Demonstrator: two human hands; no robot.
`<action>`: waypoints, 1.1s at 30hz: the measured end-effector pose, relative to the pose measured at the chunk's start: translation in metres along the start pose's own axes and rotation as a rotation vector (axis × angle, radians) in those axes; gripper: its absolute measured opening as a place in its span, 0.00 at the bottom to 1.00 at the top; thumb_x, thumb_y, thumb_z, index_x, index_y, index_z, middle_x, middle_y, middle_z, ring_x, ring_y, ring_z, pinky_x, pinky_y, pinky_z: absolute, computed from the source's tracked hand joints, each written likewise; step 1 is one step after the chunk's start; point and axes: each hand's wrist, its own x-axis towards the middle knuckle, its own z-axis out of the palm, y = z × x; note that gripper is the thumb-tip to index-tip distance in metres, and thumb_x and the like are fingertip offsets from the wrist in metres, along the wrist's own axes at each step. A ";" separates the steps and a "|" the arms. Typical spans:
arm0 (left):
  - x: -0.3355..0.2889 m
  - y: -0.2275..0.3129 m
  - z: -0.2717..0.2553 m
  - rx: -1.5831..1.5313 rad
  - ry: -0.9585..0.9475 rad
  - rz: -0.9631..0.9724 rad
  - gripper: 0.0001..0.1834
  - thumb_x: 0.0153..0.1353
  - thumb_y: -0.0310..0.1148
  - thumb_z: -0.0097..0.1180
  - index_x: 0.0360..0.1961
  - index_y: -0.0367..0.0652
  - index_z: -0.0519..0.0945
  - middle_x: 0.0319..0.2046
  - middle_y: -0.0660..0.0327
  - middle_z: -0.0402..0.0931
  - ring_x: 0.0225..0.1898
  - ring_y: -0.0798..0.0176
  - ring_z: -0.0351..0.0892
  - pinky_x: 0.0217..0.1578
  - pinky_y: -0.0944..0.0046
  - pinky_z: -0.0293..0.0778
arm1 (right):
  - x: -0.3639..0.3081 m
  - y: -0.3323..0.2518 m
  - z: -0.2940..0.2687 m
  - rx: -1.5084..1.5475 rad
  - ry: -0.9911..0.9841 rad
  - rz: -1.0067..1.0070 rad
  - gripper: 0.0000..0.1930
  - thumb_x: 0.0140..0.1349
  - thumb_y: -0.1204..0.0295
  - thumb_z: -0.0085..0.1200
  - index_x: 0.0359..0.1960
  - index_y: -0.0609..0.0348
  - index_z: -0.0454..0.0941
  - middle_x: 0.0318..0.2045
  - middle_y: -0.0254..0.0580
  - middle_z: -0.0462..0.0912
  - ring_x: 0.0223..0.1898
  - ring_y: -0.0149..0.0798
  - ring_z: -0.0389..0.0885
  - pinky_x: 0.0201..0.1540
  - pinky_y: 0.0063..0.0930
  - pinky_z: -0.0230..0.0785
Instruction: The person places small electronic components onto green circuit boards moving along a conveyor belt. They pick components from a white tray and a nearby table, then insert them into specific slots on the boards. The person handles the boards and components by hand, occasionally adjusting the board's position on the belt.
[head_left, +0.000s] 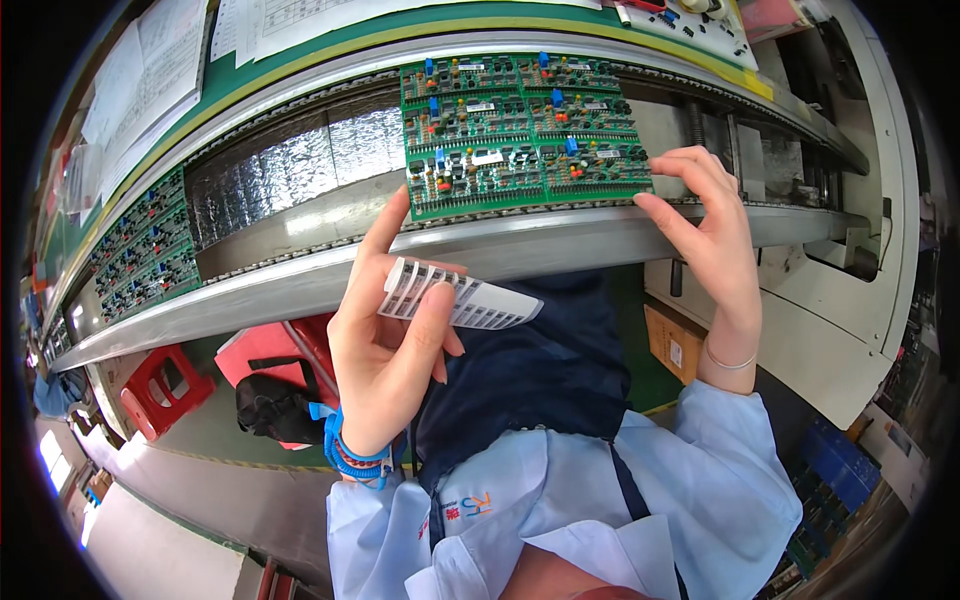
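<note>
A green circuit board panel (528, 140), packed with small parts, lies across the conveyor rails in front of me. My left hand (385, 340) pinches a curled sheet of labels (460, 298) between thumb and fingers. Its index finger stretches up to the panel's lower left edge. At the panel's lower right corner is my right hand (705, 215), thumb and index finger apart with their tips at the edge. Whether those tips press on the board I cannot tell.
Another populated board panel (150, 250) sits farther left on the conveyor rail (300, 275). Papers (150, 80) lie beyond the rails at the far left. A white machine housing (880, 200) stands at the right. Below are a red stool (165, 390) and a black bag (275, 405).
</note>
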 end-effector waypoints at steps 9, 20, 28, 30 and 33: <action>0.002 0.000 0.002 0.014 -0.021 0.000 0.05 0.56 0.21 0.51 0.34 0.32 0.75 0.62 0.45 0.54 0.20 0.76 0.74 0.14 0.80 0.67 | -0.002 0.004 -0.001 0.008 0.005 0.013 0.13 0.52 0.68 0.59 0.37 0.61 0.75 0.38 0.36 0.74 0.43 0.38 0.70 0.49 0.28 0.53; 0.002 0.000 0.004 0.028 -0.029 0.008 0.04 0.56 0.21 0.51 0.34 0.33 0.75 0.61 0.46 0.56 0.21 0.76 0.75 0.15 0.80 0.68 | -0.005 0.004 -0.003 0.019 0.026 0.035 0.14 0.52 0.68 0.59 0.37 0.61 0.75 0.38 0.36 0.74 0.43 0.38 0.70 0.49 0.28 0.53; 0.003 -0.002 0.004 0.022 -0.062 0.020 0.05 0.56 0.22 0.52 0.34 0.33 0.74 0.62 0.47 0.55 0.22 0.77 0.75 0.15 0.80 0.68 | -0.006 0.006 -0.006 0.043 0.018 0.074 0.13 0.51 0.69 0.59 0.37 0.60 0.75 0.38 0.36 0.75 0.44 0.38 0.71 0.51 0.28 0.53; 0.003 -0.003 0.003 0.019 -0.081 0.025 0.05 0.56 0.22 0.52 0.34 0.33 0.74 0.62 0.47 0.55 0.22 0.77 0.75 0.15 0.80 0.68 | -0.005 0.006 -0.007 0.046 0.020 0.076 0.13 0.50 0.69 0.59 0.37 0.60 0.75 0.38 0.37 0.75 0.44 0.38 0.71 0.51 0.28 0.53; 0.002 -0.002 0.010 0.090 -0.021 0.081 0.10 0.58 0.24 0.47 0.37 0.26 0.74 0.58 0.44 0.61 0.16 0.78 0.72 0.13 0.81 0.66 | -0.005 0.006 -0.008 0.053 0.020 0.080 0.13 0.50 0.70 0.59 0.37 0.61 0.75 0.38 0.38 0.75 0.44 0.40 0.71 0.51 0.29 0.55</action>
